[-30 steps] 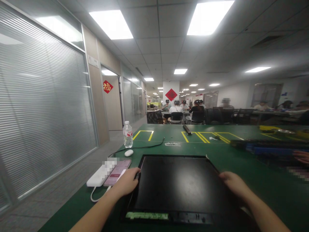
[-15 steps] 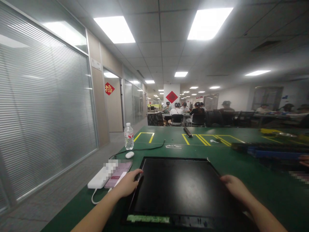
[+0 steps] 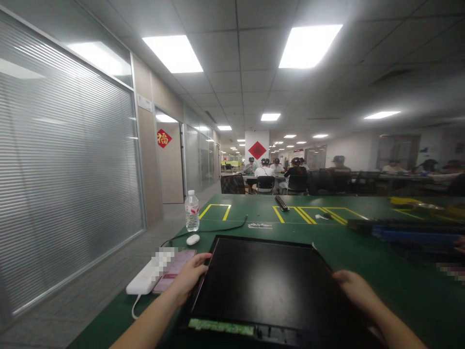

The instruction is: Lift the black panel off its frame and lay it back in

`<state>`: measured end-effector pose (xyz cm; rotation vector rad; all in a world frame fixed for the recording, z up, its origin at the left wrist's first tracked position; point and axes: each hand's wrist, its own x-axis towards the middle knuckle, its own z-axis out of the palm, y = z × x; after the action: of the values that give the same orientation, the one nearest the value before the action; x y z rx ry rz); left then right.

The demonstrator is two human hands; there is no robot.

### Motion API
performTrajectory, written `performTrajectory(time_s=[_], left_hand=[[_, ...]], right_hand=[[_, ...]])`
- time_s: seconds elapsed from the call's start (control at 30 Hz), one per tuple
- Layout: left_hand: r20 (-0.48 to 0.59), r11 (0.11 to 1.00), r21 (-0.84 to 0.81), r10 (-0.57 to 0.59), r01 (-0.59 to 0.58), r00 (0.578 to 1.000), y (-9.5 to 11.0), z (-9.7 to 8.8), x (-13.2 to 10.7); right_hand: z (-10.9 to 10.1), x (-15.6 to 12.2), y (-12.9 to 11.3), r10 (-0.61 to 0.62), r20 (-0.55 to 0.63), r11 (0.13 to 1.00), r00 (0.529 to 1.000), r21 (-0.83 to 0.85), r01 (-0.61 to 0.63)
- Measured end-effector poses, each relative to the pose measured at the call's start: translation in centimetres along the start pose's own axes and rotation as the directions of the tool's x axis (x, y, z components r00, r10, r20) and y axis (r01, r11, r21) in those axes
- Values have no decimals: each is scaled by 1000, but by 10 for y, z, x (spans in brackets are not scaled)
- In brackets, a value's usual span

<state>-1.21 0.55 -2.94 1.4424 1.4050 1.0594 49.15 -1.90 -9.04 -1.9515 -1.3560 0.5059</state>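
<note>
Before me is a black flat screen panel with a glossy face and a dark frame. A green circuit board strip runs along its near edge. My left hand grips the panel's left edge, thumb near the top of the rim and the other fingers partly hidden. On the opposite side my right hand holds the right edge, its fingers mostly out of sight under the panel. Whether the panel rests on the green table or is slightly raised I cannot tell.
Left of the panel lie a white power bank with a cable, a phone and a small white case. A water bottle stands behind them. At right are dark and blue parts; people sit at far tables.
The view has tilted up slightly, so the background sits lower in the picture. Both hands keep hold of the screen panel, which has barely shifted in view.
</note>
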Motion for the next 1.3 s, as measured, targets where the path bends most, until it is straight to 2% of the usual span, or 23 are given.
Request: performTrajectory(time_s=[0.1, 0.23, 0.37, 0.43, 0.5, 0.63, 0.77, 0.93, 1.03, 1.3], left_hand=[[-10, 975, -191, -115, 111, 993, -5, 3, 2], [89, 878, -401, -247, 262, 965, -3, 7, -2], [131, 854, -411, -291, 319, 948, 1, 7, -4], [175, 851, -423, -261, 312, 949, 2, 6, -5], [221, 863, -390, -251, 322, 942, 2, 5, -5], [192, 896, -340, -232, 286, 954, 2, 4, -5], [194, 941, -248, -183, 229, 964, 4, 2, -6], [133, 996, -17, -84, 87, 987, 8, -4, -6], [105, 996, 75, -62, 54, 993, 8, -4, -7], [106, 996, 76, -50, 42, 993, 5, 1, -9]], right_hand=[[0, -1, 1, 0, 13, 1000, 1000, 2, 0], [1, -6, -2, 33, 16, 999, 999, -6, -33], [1, -9, -5, 39, 20, 999, 999, -20, -39], [1, -8, -5, 36, 16, 999, 999, -26, -36], [1, -7, -3, 52, 23, 998, 998, -29, -51], [0, -7, -3, 76, 27, 997, 997, -10, -76], [1, -10, -7, 62, -32, 996, 998, -67, -64], [3, -10, -8, 49, -19, 998, 999, -44, -49], [1, -11, -10, 62, -8, 997, 998, -40, -63], [-5, -19, -24, 63, -12, 988, 998, -141, -65]])
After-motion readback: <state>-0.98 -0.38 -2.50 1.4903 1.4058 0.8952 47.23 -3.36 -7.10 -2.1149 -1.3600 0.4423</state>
